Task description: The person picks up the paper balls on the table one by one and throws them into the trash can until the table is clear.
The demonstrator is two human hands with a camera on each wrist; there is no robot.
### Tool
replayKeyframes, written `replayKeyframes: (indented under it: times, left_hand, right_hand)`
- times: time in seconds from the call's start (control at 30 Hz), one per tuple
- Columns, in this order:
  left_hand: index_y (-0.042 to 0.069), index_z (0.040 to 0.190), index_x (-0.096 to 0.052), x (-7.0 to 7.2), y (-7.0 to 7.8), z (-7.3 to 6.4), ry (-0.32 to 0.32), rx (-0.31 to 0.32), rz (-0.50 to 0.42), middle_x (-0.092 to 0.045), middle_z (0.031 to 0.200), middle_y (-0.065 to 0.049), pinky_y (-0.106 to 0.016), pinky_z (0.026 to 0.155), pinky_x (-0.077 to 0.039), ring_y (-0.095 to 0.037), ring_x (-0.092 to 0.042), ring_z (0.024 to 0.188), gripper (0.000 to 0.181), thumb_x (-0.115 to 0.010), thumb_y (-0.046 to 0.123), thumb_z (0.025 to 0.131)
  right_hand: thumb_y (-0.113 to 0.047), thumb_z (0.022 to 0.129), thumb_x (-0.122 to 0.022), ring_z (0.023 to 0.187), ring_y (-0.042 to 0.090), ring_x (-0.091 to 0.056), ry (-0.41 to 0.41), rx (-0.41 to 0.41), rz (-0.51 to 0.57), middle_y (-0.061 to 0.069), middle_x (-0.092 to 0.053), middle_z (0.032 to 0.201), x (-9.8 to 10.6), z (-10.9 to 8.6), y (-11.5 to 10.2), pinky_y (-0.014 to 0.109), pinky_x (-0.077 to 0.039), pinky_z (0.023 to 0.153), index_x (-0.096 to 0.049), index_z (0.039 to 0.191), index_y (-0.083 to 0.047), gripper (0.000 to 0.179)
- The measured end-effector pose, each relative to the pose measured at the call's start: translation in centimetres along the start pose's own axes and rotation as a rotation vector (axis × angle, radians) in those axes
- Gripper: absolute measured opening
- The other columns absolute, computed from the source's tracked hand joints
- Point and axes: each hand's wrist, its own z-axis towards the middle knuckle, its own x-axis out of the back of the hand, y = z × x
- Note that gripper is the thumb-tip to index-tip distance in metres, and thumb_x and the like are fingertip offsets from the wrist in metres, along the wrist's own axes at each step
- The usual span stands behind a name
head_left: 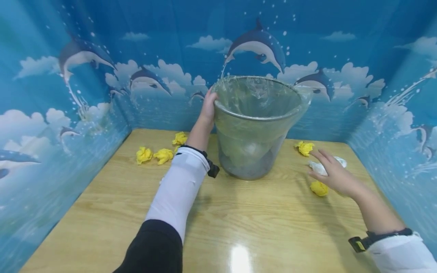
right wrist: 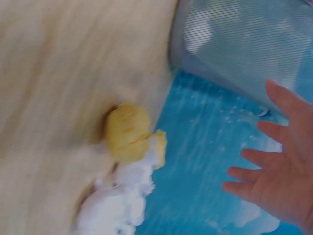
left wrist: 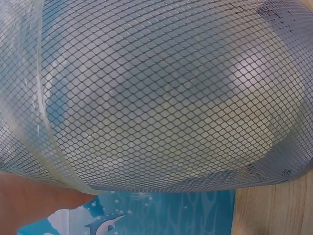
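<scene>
One bin [head_left: 252, 151], lined with a clear bag [head_left: 300, 110], is on the desk [head_left: 266, 223]. The left grip [head_left: 207, 108] is clamped on the bin's rim at its left side. Right of the bin, the right grip [head_left: 332, 174] has its fingers spread apart, holding nothing — near it lie two yellow wads [head_left: 319, 188] and white crumpled stuff [head_left: 318, 167], count unclear. Left of the bin, three more yellow wads show — plus a bit of yellow beside the sleeve [head_left: 177, 182].

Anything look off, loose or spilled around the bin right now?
The translucent liner bulges loosely past the bin on the right, so it looks uneven. Crumpled yellow balls and white pieces lie scattered on the table, outside the bin. No damage shows.
</scene>
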Motion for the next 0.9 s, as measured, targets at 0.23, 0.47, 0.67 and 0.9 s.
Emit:
replayKeyframes:
  times: [0.23,0.47,0.67,0.9]
  left_hand:
    - [0.024,0.156,-0.018,-0.2,0.1,0.1,-0.006,0.007,0.008,-0.009,0.164,0.0,-0.041,0.106,-0.03,-0.024,-0.009,0.15,0.073,-0.04,0.016,0.087]
    - [0.023,0.156,-0.018,0.1,0.1,-0.1,-0.013,0.0,0.003,-0.009,0.164,-0.001,-0.044,0.109,-0.029,-0.025,-0.007,0.15,0.071,-0.039,0.017,0.089]
    - [0.022,0.156,-0.018,0.2,0.1,-0.1,-0.018,-0.002,-0.001,-0.009,0.164,0.0,-0.04,0.102,-0.029,-0.023,-0.008,0.15,0.07,-0.038,0.016,0.089]
    - [0.023,0.157,-0.016,0.1,0.1,0.0,-0.023,0.005,0.016,-0.008,0.164,0.0,-0.043,0.105,-0.028,-0.023,-0.006,0.15,0.072,-0.038,0.016,0.088]
  right_hand:
    - [-0.04,0.094,-0.06,0.131,0.064,-0.017,-0.024,0.002,0.009,0.04,-0.012,0.15,-1.0,-0.6,2.4,0.076,-0.022,0.098,-0.026,0.148,0.006,0.078]
    - [-0.03,0.092,-0.065,0.126,0.063,-0.026,-0.052,0.025,-0.065,0.044,-0.023,0.143,-2.0,-0.8,2.9,0.074,-0.027,0.098,-0.032,0.144,0.01,0.074]
    - [-0.026,0.09,-0.067,0.123,0.063,-0.031,-0.063,0.042,-0.088,0.045,-0.03,0.139,-2.9,-0.9,3.5,0.072,-0.03,0.096,-0.037,0.14,0.013,0.071]
    - [-0.022,0.087,-0.07,0.118,0.065,-0.037,-0.059,0.075,-0.128,0.047,-0.034,0.135,-4.0,-1.1,4.4,0.07,-0.036,0.093,-0.042,0.136,0.013,0.066]
